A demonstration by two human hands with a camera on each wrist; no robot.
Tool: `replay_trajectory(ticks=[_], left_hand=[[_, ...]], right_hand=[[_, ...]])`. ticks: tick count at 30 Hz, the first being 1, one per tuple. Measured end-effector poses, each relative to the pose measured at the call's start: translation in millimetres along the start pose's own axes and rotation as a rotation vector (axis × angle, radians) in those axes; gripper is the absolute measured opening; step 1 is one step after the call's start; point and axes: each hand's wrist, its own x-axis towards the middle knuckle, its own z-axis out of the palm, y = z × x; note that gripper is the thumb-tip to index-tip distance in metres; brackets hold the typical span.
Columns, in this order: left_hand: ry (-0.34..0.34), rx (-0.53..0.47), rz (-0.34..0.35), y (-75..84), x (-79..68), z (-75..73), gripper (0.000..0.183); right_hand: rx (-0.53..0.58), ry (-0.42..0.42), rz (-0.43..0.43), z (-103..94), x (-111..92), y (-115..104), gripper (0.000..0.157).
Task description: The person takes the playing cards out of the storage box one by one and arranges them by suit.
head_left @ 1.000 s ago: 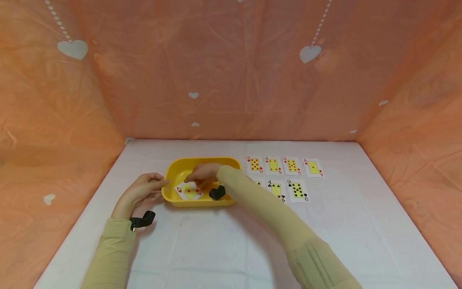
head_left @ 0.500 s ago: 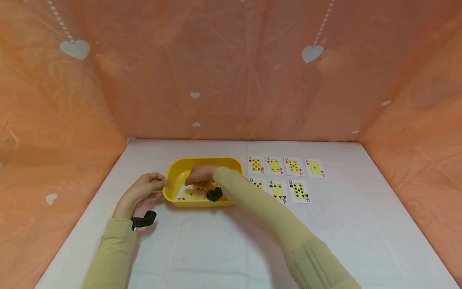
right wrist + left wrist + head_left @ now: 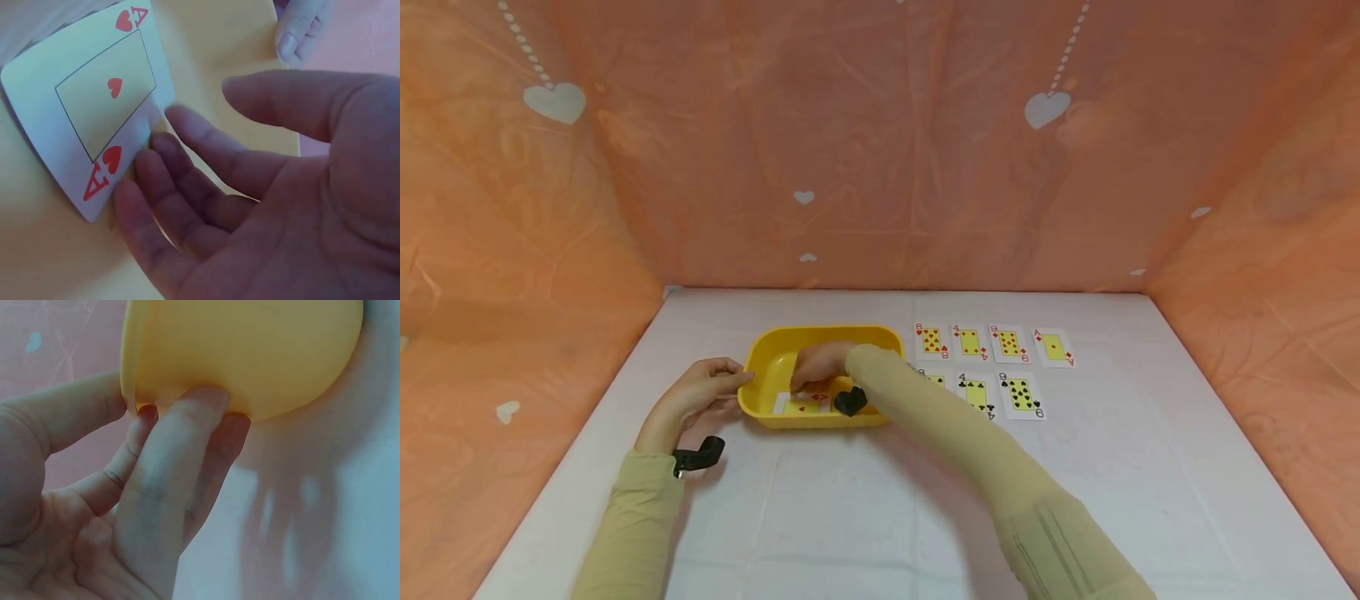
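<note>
A yellow plastic tub (image 3: 775, 423) stands on the white-covered table, with an ace of hearts (image 3: 106, 112) inside it. In the head view only part of the card shows over the near rim; in the right wrist view it tilts against the tub's wall. My left hand (image 3: 694, 393) grips the tub's left end, thumb at the rim and fingers under the outer wall, as the left wrist view shows (image 3: 144, 481). Inside the tub, my right hand (image 3: 250, 187) has its fingertips along the card's edge. Its thumb is held apart from the card.
Right of the tub lie two rows of face-up playing cards, the back row ending with an ace of diamonds (image 3: 1053, 347) and the front row with a nine of spades (image 3: 1021, 396). My right sleeve (image 3: 955, 442) partly covers the front row. Orange fabric (image 3: 880, 167) walls surround the table.
The ace of hearts has shifted toward the tub's near wall and now tilts, less of it showing in the head view. My right hand moved slightly with it; my left stayed on the tub.
</note>
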Motion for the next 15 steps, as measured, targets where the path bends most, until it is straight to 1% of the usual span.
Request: replay_trajectory(ticks=[4,6,8,12,15], left_hand=[[0.003,0.005,0.010,-0.2,0.1,-0.1,0.041],[0.001,0.004,0.013,0.1,0.1,-0.1,0.041],[0.000,0.002,0.014,0.2,0.4,0.0,0.041],[0.003,0.010,0.014,-0.5,0.8,-0.3,0.042],[0.007,0.015,0.012,-1.2,0.3,-0.5,0.041]], right_hand=[[0.109,-0.044,0.012,0.4,-4,-1,0.027],[0.127,-0.065,0.022,0.6,-6,-1,0.029],[0.127,-0.087,0.026,1.2,-8,-2,0.029],[0.088,-0.133,0.025,2.8,-11,-4,0.030],[0.073,-0.166,0.059,4.1,-14,-6,0.029]])
